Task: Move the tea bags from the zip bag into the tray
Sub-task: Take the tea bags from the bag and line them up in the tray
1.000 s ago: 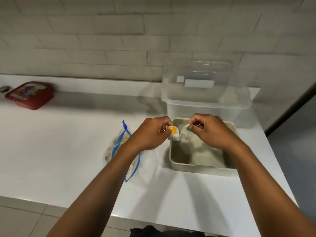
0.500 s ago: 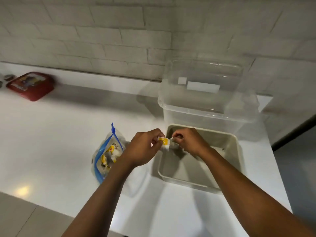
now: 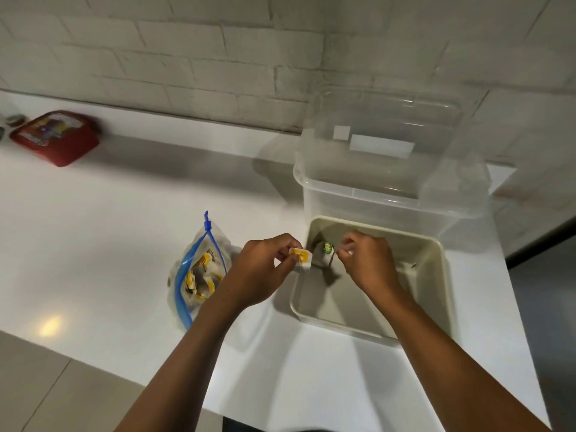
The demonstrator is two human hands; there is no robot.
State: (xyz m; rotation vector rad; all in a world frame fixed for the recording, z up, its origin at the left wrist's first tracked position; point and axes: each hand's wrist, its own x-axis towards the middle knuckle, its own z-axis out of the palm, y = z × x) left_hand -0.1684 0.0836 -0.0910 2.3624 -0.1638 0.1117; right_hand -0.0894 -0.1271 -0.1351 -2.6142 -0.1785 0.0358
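A white counter (image 3: 124,244) runs along a pale brick wall, and near its right end the work is going on over a beige tray (image 3: 442,275). The left hand (image 3: 258,272) pinches a tea bag with a yellow tag (image 3: 301,258) between thumb and fingertips, just at the tray's left rim; the right hand (image 3: 367,263) is inside the tray near its far left corner, fingers curled in a fine pinch, seemingly on the thread of a tea bag with a green tag (image 3: 326,252) that hangs just beside them above the tray floor, though the thread itself is too thin to make out for certain. The two bags look as if they are being teased apart, so the sound way is probably to keep both pinches light, draw the hands apart slowly so the threads do not snag or tear the paper, and lower each bag onto the tray floor rather than drop it from the rim. The zip bag (image 3: 199,269), with a blue seal and slider, lies on the counter just left of the left wrist, mouth open and many yellow-tagged bags inside, so most of the task seems to remain. Behind the tray stands a clear plastic tub (image 3: 389,182) bearing two blank white stickers. At the far left edge sits a red container (image 3: 56,138) with a printed lid. The tags carry small logos, but nothing can be read anywhere.
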